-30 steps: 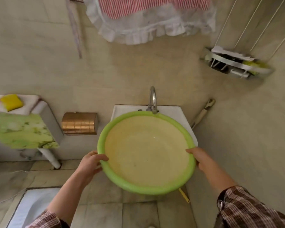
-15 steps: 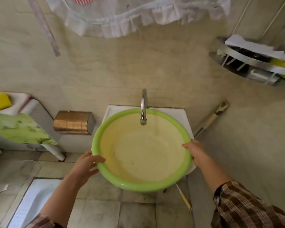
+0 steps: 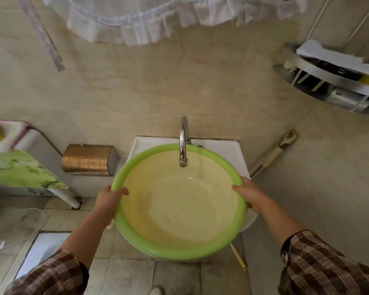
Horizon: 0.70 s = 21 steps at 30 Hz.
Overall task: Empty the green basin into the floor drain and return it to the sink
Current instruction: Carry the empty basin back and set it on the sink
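The green basin (image 3: 179, 250), pale yellow inside and with no water in it, sits level over the small white sink (image 3: 228, 154), covering most of it. My left hand (image 3: 109, 199) grips its left rim and my right hand (image 3: 250, 195) grips its right rim. The chrome tap (image 3: 183, 143) curves over the basin's far edge, its spout above the inside. The floor drain is not in view.
A copper-coloured paper holder (image 3: 90, 159) is on the wall left of the sink, next to a toilet cistern (image 3: 19, 167). A tool handle (image 3: 273, 155) leans in the right corner. A metal corner shelf (image 3: 337, 84) and frilled cloth (image 3: 158, 20) hang overhead.
The basin has moved forward under the tap and come down onto the sink. Both hands stay on its rim.
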Tool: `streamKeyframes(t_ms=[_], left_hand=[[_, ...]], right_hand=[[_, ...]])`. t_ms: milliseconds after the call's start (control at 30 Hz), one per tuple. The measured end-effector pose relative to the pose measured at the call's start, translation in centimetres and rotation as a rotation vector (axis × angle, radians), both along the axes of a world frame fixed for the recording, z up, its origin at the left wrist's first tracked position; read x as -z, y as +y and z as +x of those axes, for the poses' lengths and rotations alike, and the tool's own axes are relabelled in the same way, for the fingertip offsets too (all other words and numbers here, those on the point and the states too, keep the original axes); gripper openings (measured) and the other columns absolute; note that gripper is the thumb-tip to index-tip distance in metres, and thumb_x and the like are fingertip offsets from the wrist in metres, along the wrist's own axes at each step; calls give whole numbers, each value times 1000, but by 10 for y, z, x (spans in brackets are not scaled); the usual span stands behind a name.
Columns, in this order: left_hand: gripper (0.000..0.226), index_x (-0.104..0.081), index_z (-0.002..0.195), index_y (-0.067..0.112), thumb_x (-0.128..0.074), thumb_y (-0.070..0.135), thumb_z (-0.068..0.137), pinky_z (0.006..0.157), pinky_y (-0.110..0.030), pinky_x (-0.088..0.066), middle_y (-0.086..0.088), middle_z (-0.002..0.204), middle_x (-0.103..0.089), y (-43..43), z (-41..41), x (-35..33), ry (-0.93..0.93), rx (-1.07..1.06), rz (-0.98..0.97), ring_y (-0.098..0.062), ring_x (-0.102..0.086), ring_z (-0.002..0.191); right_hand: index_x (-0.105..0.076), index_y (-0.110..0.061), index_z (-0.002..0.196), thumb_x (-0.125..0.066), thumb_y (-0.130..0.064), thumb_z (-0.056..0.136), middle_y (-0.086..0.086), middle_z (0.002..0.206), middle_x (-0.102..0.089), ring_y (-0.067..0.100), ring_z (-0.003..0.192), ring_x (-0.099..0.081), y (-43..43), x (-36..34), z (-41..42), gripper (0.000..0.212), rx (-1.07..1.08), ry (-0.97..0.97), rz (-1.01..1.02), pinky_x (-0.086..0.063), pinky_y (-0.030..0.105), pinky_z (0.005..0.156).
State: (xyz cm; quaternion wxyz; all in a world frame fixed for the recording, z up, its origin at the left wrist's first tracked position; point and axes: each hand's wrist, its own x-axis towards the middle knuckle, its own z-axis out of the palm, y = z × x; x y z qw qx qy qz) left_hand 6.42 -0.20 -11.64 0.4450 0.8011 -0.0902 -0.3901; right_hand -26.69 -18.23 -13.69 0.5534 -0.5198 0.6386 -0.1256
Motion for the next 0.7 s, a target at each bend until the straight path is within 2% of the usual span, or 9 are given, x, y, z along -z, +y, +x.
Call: streamKeyframes(t_ms=[100, 267, 367, 433, 500, 600, 667, 700], left_hand=[[33, -57, 110, 9, -63, 9, 77, 64, -35, -49, -12, 88, -61, 1, 10, -2, -14, 63, 6, -30, -59, 76], [30, -56, 105, 15, -66, 14, 77, 64, -34, -49, -7, 87, -63, -6, 26, -10, -27, 165, 4, -27, -61, 79], [28, -57, 102, 17, -69, 18, 76, 70, -37, -52, -9, 89, -65, -14, 36, -17, -66, 249, 20, -30, -63, 81], [28, -62, 99, 15, -71, 16, 73, 67, -34, -53, -10, 88, -68, -20, 45, -22, -77, 300, 13, -30, -66, 78], [30, -66, 99, 17, -73, 13, 71, 67, -35, -55, -11, 88, -70, -26, 53, -26, -74, 353, -3, -31, -67, 78], [32, -70, 98, 16, -72, 4, 68, 74, -42, -57, -13, 87, -71, -36, 58, -31, -51, 411, -15, -33, -68, 78], [33, -70, 97, 13, -69, -2, 67, 74, -43, -56, -15, 86, -71, -38, 57, -31, -25, 446, -4, -34, -68, 77], [35, -69, 97, 12, -68, -5, 67, 74, -44, -56, -16, 87, -70, -36, 55, -29, -10, 442, -2, -35, -67, 77]], right_hand=[[-45, -14, 138, -57, -14, 91, 13, 127, -57, 30, 106, -59, -16, -6, 5, 48, -82, 21, -22, -51, 39, 88], [-46, -22, 136, -58, -18, 92, 9, 124, -59, 26, 103, -61, -47, -33, 31, 46, -303, 84, -140, -52, 38, 89], [-43, -20, 140, -57, -21, 93, 8, 130, -57, 20, 102, -56, -58, -47, 56, 49, -479, 206, -265, -44, 26, 83], [-40, -19, 142, -57, -21, 93, 8, 136, -53, 22, 112, -53, -61, -54, 71, 52, -565, 255, -358, -39, 23, 85], [-38, -22, 145, -56, -22, 94, 6, 142, -49, 22, 123, -49, -63, -59, 86, 54, -631, 263, -447, -38, 24, 93], [-37, -26, 145, -55, -25, 95, 4, 148, -44, 22, 131, -43, -59, -64, 106, 54, -707, 273, -572, -34, 33, 108], [-40, -29, 143, -55, -29, 94, 3, 144, -48, 23, 129, -46, -54, -65, 113, 51, -663, 272, -647, -38, 39, 107], [-42, -29, 142, -57, -30, 93, 4, 140, -53, 25, 126, -49, -51, -65, 113, 52, -596, 250, -661, -41, 38, 103]])
